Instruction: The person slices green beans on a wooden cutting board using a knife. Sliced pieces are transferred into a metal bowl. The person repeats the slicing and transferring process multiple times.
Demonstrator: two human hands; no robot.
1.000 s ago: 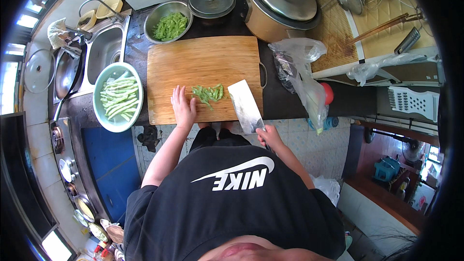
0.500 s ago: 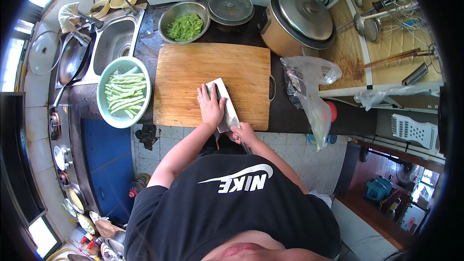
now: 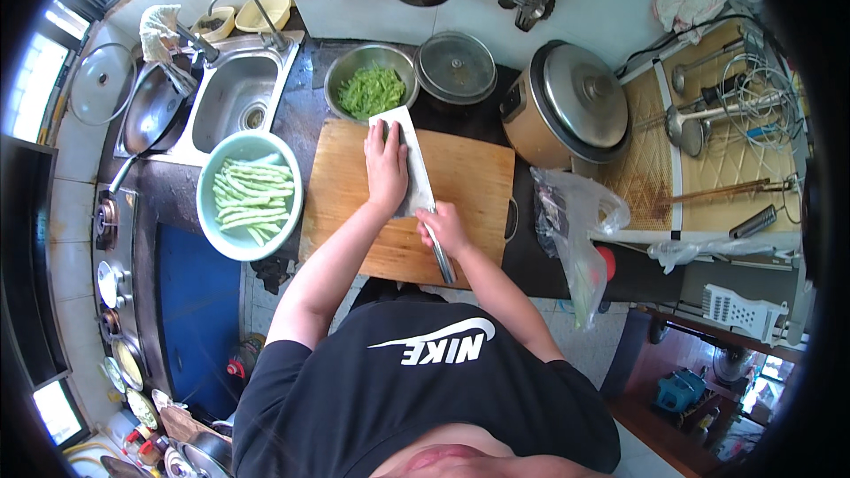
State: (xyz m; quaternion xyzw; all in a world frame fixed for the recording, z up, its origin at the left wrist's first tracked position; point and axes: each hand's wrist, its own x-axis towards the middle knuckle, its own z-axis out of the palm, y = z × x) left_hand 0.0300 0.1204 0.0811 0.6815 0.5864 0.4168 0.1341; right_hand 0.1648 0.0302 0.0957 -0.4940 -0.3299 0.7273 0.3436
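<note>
A cleaver (image 3: 416, 164) with a broad pale blade is held over the wooden cutting board (image 3: 474, 181), its front end close to the near rim of a metal bowl (image 3: 335, 99). My right hand (image 3: 445, 228) is closed round its metal handle. Stretched fingers of my left hand (image 3: 386, 168) lie flat against the blade. A bit of dark green shows between those fingers; most of what is under them is hidden. Cut green pieces (image 3: 370, 91) fill the bowl. Left of the board, a pale green basin (image 3: 294, 181) holds whole green beans (image 3: 255, 193).
Behind the board stand a lidded pot (image 3: 456, 68) and a large cooker (image 3: 575, 97). A plastic bag (image 3: 571, 212) hangs over the counter edge at right. The sink (image 3: 235, 106) lies far left, and ladles hang on the back wall.
Both hands and the cleaver have moved away from me across the board, toward the metal bowl. The whole view has shifted, showing more of the back wall.
</note>
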